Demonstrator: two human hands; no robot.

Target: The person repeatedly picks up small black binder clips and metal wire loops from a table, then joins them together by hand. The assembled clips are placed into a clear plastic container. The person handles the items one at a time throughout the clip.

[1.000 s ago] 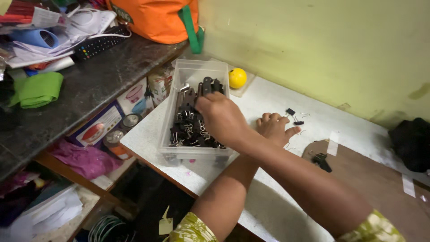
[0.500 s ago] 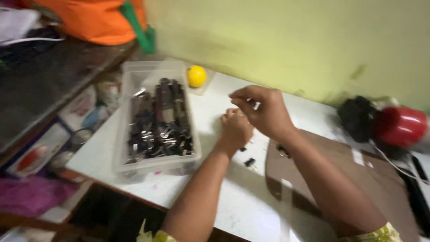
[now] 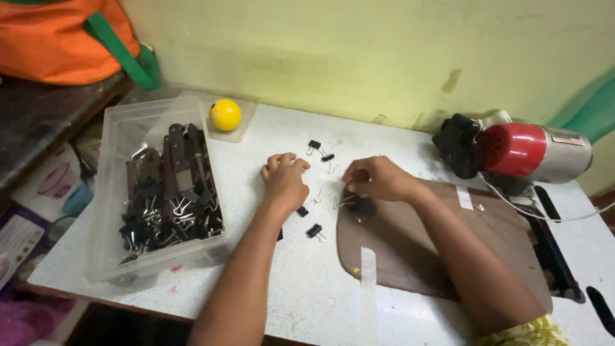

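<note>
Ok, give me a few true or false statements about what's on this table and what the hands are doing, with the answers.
1. The clear plastic bin holds many black binder clips. True.
2. The yellow ball lies inside the bin. False: it sits outside, just behind the bin near the wall.
3. The right hand pinches a black binder clip at the edge of the brown board. True.
4. The left hand is reaching into the bin. False: it rests on the white table among loose clips.
5. The red motor stands left of the bin. False: it is at the far right.

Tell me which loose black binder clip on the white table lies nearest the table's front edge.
The black binder clip lying below the left hand; the other loose clips sit farther back, toward the wall.
</note>
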